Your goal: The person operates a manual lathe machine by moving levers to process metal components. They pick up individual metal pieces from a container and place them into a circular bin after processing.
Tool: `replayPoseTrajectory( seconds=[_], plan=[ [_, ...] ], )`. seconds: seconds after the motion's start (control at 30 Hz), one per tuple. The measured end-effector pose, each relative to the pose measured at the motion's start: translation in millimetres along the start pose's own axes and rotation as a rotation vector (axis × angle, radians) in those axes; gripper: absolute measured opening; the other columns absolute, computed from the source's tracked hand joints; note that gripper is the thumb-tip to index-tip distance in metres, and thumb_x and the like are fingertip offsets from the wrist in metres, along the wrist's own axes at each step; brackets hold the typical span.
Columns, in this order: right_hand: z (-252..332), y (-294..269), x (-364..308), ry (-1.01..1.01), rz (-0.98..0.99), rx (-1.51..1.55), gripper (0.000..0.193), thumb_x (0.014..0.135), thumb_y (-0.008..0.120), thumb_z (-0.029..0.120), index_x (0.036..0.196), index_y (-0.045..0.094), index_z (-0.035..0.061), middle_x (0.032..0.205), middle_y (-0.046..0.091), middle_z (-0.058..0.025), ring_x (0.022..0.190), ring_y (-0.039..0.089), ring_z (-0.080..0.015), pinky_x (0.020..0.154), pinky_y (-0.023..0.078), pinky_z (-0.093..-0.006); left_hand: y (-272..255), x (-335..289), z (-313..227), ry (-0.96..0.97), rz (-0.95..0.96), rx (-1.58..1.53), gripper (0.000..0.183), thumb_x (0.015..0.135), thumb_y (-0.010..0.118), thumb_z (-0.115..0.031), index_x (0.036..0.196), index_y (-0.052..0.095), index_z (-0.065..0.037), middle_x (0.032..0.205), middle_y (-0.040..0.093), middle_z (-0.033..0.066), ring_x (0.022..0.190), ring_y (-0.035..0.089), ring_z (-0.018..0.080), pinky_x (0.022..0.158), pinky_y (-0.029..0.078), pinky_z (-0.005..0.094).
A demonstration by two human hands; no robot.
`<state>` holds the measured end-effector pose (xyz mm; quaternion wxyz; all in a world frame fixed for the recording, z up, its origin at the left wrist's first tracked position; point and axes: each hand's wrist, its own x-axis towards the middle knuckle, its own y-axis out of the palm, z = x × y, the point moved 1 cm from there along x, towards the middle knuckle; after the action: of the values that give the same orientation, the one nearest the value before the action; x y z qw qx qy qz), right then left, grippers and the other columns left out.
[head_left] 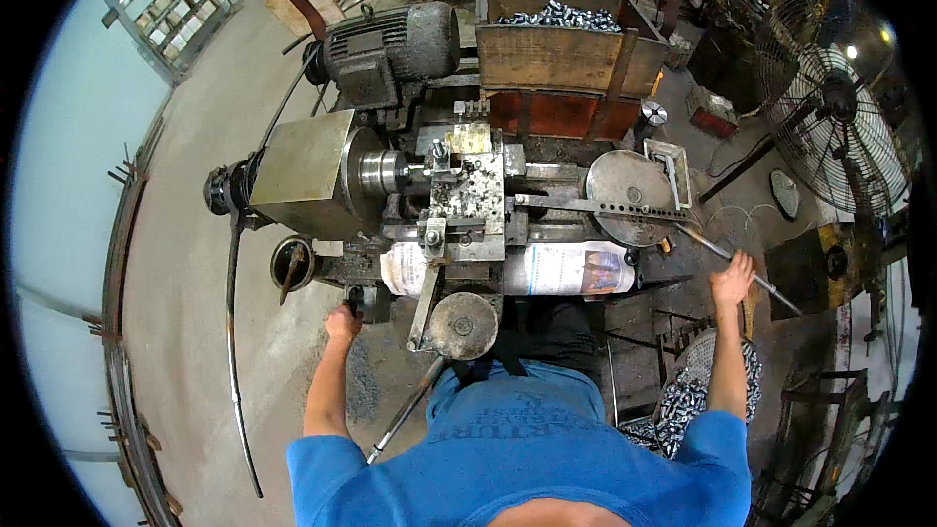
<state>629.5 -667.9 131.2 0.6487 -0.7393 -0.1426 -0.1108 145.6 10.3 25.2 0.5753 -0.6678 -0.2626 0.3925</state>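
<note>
A small metal lathe point(467, 190) stands in front of me, with a round steel chuck point(381, 173) at the left of its carriage. My right hand point(732, 281) is closed round a long metal lever point(705, 241), which runs to a flat bar with a row of holes above a round metal disc point(630, 185). At the lathe's front left, my left hand point(344, 322) is closed at a dark handle point(355, 299); its fingers are partly hidden. A second round disc point(464, 326) with a rod lies close to my body.
Behind the lathe are an electric motor point(390, 44) and a wooden bin point(547, 57) of small shiny metal parts. A basket of similar parts point(688, 400) stands beside my right arm. A large fan point(835, 93) is at the right, and a pot point(292, 263) at the left.
</note>
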Motion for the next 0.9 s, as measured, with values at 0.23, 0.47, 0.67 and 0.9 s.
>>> replayPoseTrajectory(
  seconds=[0.23, 0.47, 0.67, 0.9],
  plan=[
    [190, -158, -11, -0.510, -0.036, 0.765, 0.052, 0.053, 0.065, 0.012, 0.103, 0.059, 0.0007, 0.114, 0.055, -0.0182, 0.113, 0.045, -0.0343, 0.096, 0.036, -0.0401, 1, -19, 52, -0.064, 0.270, -0.428, 0.046, 0.075, 0.064, -0.037, 0.105, 0.056, -0.003, 0.080, 0.064, 0.0165, 0.072, 0.063, 0.0295, 0.064, 0.049, 0.0399],
    [433, -294, -39, -1.306, -0.214, 0.973, 0.031, 0.053, 0.063, 0.018, 0.081, 0.065, 0.0048, 0.095, 0.059, -0.0115, 0.096, 0.051, -0.0297, 0.087, 0.040, -0.0383, -227, -42, 92, -0.006, -0.508, -0.586, 0.032, 0.084, 0.058, -0.029, 0.104, 0.060, -0.004, 0.071, 0.063, 0.0122, 0.059, 0.060, 0.0189, 0.056, 0.046, 0.0335],
    [535, -333, -93, -1.481, 0.093, 0.285, 0.027, 0.060, 0.064, 0.028, 0.080, 0.068, 0.0109, 0.088, 0.064, -0.0095, 0.091, 0.055, -0.0269, 0.088, 0.035, -0.0416, -143, -154, 279, -0.523, -0.460, -0.236, 0.046, 0.082, 0.055, -0.044, 0.106, 0.059, -0.005, 0.072, 0.062, 0.0160, 0.069, 0.060, 0.0340, 0.064, 0.046, 0.0423],
    [530, -287, -66, -1.398, 0.106, 0.308, 0.021, 0.061, 0.063, 0.025, 0.076, 0.068, 0.0110, 0.083, 0.065, -0.0115, 0.087, 0.059, -0.0273, 0.092, 0.035, -0.0396, -178, -166, 60, -0.367, -0.546, -0.142, 0.051, 0.071, 0.066, -0.045, 0.095, 0.057, -0.001, 0.071, 0.060, 0.0201, 0.073, 0.059, 0.0399, 0.067, 0.047, 0.0451]
  ],
)
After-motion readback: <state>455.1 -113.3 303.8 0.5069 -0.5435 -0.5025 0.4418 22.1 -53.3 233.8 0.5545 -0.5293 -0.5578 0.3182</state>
